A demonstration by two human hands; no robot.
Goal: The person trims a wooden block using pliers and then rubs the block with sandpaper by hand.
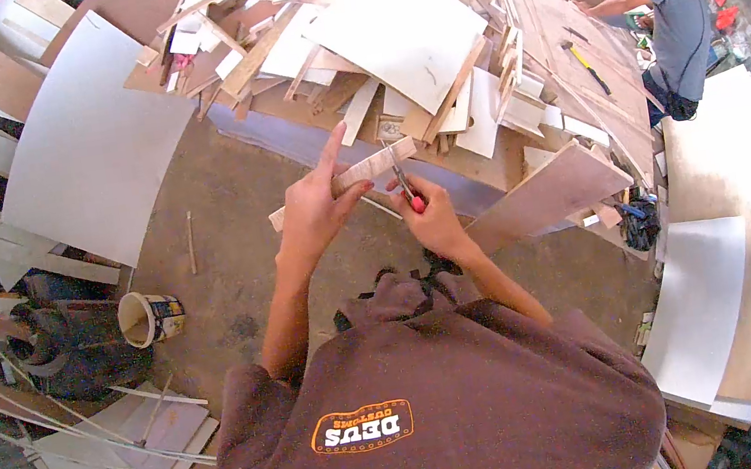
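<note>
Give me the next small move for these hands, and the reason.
Probably firm up the left hand on the wood strip before working the red-handled tool any further. The right hand has the tool at the strip's far end, while the left holds it farther back with its index finger raised, so the strip might twist. What the tool bites is too small to tell.

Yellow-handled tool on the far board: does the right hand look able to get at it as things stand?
Probably not: the right hand is holding a red-handled tool, and heaped wood offcuts lie between it and the yellow-handled tool.
</note>
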